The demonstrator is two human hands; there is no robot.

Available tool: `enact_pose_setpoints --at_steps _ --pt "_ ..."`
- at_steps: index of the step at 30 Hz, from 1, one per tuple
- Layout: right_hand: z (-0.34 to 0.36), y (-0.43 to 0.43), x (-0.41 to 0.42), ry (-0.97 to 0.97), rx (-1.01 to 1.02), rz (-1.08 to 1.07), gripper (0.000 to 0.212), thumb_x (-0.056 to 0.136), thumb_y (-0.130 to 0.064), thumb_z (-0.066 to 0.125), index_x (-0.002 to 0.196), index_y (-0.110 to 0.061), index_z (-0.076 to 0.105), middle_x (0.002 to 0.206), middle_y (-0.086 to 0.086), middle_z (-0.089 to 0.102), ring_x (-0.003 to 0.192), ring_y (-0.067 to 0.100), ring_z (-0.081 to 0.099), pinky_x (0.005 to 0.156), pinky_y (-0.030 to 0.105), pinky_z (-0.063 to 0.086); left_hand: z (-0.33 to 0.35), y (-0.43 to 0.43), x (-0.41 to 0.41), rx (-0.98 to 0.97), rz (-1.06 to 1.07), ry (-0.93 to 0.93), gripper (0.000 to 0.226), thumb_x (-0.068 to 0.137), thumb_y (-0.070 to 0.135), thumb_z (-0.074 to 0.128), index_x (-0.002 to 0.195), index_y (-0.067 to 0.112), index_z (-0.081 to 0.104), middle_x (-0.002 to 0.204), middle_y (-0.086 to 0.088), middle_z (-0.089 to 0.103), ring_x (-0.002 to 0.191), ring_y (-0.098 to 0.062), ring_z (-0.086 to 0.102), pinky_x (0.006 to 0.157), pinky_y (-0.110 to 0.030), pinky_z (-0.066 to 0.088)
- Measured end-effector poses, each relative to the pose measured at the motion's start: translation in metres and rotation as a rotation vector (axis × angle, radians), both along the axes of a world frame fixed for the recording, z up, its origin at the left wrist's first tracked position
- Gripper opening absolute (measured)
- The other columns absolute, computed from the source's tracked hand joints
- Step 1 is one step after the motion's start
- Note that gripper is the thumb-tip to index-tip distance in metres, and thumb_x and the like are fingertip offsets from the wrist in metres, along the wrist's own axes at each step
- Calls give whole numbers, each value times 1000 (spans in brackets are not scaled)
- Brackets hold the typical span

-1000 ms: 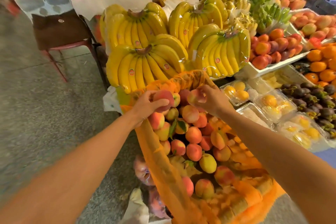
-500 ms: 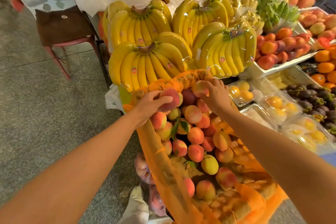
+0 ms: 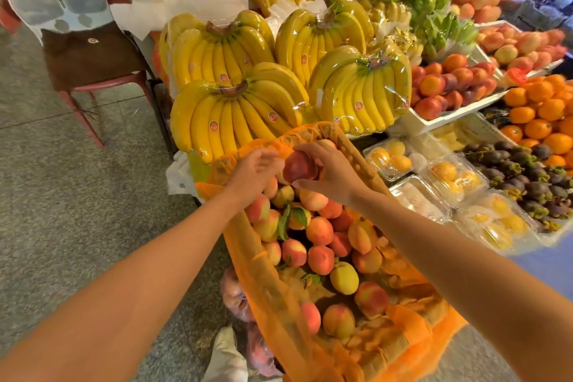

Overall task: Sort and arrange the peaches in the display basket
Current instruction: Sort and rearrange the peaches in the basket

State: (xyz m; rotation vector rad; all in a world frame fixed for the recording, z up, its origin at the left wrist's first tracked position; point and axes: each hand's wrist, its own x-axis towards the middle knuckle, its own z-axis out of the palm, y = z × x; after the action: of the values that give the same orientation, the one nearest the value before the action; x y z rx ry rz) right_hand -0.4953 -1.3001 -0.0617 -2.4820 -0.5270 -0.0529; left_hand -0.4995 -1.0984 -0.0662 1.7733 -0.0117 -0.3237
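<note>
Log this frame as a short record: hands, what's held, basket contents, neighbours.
right hand: grips a dark red peach, fingers over it, thumb under
left hand: fingers relaxed, holding nothing, right beside that peach; contact unclear
basket: lined with orange netting, peaches piled inside, a few with leaves
behind basket: wrapped banana bunches
right of basket: clear clamshell packs of yellow fruit
</note>
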Motion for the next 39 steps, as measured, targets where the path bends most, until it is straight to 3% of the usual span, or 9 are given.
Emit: enact_pose_setpoints --at_steps 3,8,15,19,24,28,33,36,39 --pt "-16 -5 9 -1 -230 -80 69 72 -45 78 133 -27 49 125 0 53 116 25 49 92 40 37 -10 23 8 458 96 -357 20 91 35 58 107 28 66 125 6 61 123 -18 48 103 -44 37" --pt "-33 -2 19 23 -341 -177 67 75 -42 75 133 -27 45 131 1 53 120 29 46 98 44 33 -26 44 11 728 5 -223 41 95 38 50 136 35 47 152 12 34 143 -15 22 117 -47 5" --pt "-42 -9 26 35 -369 -123 68 87 -44 64 145 -19 39 142 8 44 131 31 40 102 44 31 -34 44 12 699 -23 -214 47 96 37 50 142 30 42 156 11 26 146 -15 13 116 -45 6" --pt "-43 -12 23 -66 -529 -139 72 90 -51 56 151 -21 31 145 11 39 134 35 31 106 47 28 -34 43 13 695 -25 -221 48 96 36 50 142 28 42 156 9 26 146 -16 13 115 -43 6" --pt "-38 -12 23 74 -308 -141 68 88 -41 65 146 -18 38 138 11 46 126 32 41 103 43 36 -28 41 12 647 -14 -245 41 94 31 55 134 25 52 154 2 33 145 -21 18 116 -40 11" --pt "-24 -28 5 68 -93 -148 54 86 -31 69 135 -16 50 124 8 55 111 23 54 91 37 47 -16 26 9 608 -30 -402 24 90 28 61 113 25 66 131 -1 56 125 -22 41 102 -35 31" --pt "-1 -54 -46 171 -64 -42 21 87 -22 68 108 -18 66 82 -10 61 68 -6 55 64 8 39 -8 -13 -11 427 -425 -336 16 90 27 63 104 23 69 102 8 64 95 -9 58 84 -32 49" --pt "-5 -65 -82 333 -169 48 18 85 -23 70 103 -18 68 77 -12 60 64 -2 53 59 8 36 -18 -38 -28 568 -788 -208 26 88 33 65 112 22 67 99 8 60 93 -11 57 82 -30 47" --pt "-20 -70 -115 629 -296 128 26 85 -30 72 107 -18 68 86 -9 62 73 4 54 59 6 38 -32 -62 -48 689 -1154 80 37 88 36 66 120 20 64 109 2 60 99 -12 56 88 -29 47"
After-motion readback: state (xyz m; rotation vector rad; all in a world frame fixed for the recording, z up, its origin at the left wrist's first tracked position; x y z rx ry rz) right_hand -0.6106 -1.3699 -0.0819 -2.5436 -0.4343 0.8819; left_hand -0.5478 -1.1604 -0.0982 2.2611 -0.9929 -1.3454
